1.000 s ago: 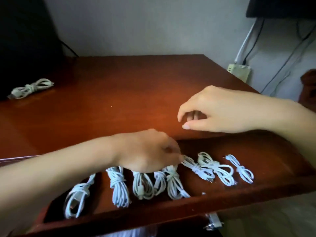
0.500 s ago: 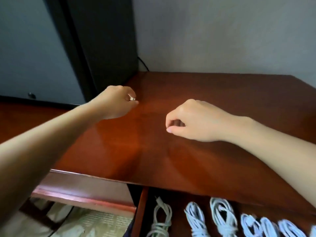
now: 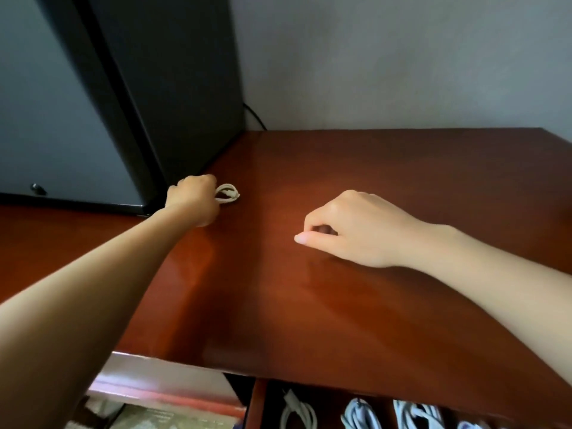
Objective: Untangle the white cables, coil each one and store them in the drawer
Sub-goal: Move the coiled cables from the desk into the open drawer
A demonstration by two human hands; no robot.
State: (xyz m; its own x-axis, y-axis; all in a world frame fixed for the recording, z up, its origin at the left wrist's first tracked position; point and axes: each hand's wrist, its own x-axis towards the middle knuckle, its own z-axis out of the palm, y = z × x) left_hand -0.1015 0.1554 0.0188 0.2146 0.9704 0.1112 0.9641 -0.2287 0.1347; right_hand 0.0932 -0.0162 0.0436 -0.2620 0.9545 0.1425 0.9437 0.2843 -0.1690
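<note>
left grip [image 3: 193, 199]: arm stretched far across the surface, fingers curled round one end of the coiled white cable and closed on it.
right grip [image 3: 349, 230]: rests on the surface near its middle, well apart from the cable; fingers tucked under the palm, thumb out, holding nothing.
coiled white cable [image 3: 228, 193]: lies on the surface [image 3: 356, 162] at its back left part, just beside the black appliance [image 3: 173, 88]; only a small loop shows past the fingers, the rest is hidden by the hand.
drawer [image 3: 257, 404]: open below the front edge of the surface; stored cables [image 3: 360, 413] lie side by side in it, cut off at the bottom of the view.
step in hand: likely picking up this bundle to carry it to the drawer.
how it will handle: light and soft, no strain on the arm; the cord looks smooth and springy, so the coil may slacken or shed a loop if taken by one strand.
where to hold: round the wrapped waist of the bundle, all turns together, not by a single loop or the plug end.
risk: a dangling loop could catch on the drawer front on the way in.
progress: seems near the end; no other cable shows on the surface in this view.
</note>
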